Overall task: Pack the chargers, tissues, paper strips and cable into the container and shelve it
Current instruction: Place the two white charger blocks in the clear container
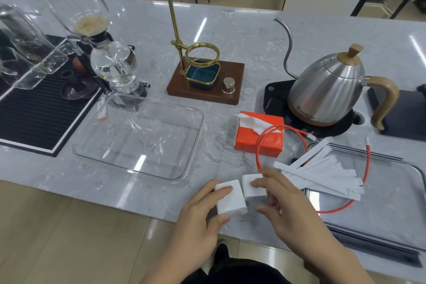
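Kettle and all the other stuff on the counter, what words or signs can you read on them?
"Brewista": on the steel kettle, low on its side.
A small round "C"-like mark: on the black kettle base, too small to be sure.
Tag on the clear container, at its far left corner: too blurred to read.
Orange tissue box, white chargers, paper strips: no readable text.

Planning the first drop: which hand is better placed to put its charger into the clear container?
Left hand: it grips the left charger, nearest the empty container on its side.

Right charger [254, 188] partly hidden under right hand [285, 203]; glass siphon [92, 23] cut off at top.
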`<state>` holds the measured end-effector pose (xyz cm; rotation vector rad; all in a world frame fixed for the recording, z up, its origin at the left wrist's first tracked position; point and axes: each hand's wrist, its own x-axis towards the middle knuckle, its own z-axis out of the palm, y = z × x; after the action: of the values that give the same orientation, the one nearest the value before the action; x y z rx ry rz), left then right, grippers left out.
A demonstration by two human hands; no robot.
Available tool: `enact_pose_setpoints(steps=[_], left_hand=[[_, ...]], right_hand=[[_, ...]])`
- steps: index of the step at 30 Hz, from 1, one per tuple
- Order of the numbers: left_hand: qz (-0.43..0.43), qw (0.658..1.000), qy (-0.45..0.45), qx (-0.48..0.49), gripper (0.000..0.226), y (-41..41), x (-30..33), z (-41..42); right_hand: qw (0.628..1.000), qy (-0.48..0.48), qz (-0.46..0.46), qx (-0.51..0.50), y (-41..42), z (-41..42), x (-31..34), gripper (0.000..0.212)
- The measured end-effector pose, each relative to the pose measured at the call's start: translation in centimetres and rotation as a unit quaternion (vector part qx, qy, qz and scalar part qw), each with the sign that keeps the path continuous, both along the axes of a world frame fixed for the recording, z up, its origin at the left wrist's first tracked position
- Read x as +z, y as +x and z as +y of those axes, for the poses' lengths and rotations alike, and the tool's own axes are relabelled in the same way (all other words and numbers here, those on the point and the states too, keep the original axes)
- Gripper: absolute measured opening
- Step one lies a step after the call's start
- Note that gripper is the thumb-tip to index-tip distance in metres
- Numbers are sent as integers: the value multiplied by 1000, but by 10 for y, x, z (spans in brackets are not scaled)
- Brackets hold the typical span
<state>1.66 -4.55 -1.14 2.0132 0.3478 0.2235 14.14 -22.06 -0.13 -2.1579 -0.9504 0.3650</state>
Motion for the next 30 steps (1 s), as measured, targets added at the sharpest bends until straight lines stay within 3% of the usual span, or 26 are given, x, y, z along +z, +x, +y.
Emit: enact_pose_setpoints(steps=[6,10,14,18,25,30], left_hand=[[7,974,-227,18,38,-1,22,-7],[-12,958,-287,19,30,2,33,-6],[-38,917,-393,56,36,9,42,-8],[-47,896,-433,90,28,15,50,-9],[-36,827,-550,109,34,19,58,-8],[-23,819,-564,107,29,23,60,-5]], right_hand=[[995,97,-5,-28,4,-7,31,36],[986,154,50,-38,5,-4,39,36],[971,209,106,-57,3,2,46,32],[942,263,185,-96,0,9,50,29],[880,322,298,-183,-1,11,47,55],[874,313,312,-201,-1,11,47,41]])
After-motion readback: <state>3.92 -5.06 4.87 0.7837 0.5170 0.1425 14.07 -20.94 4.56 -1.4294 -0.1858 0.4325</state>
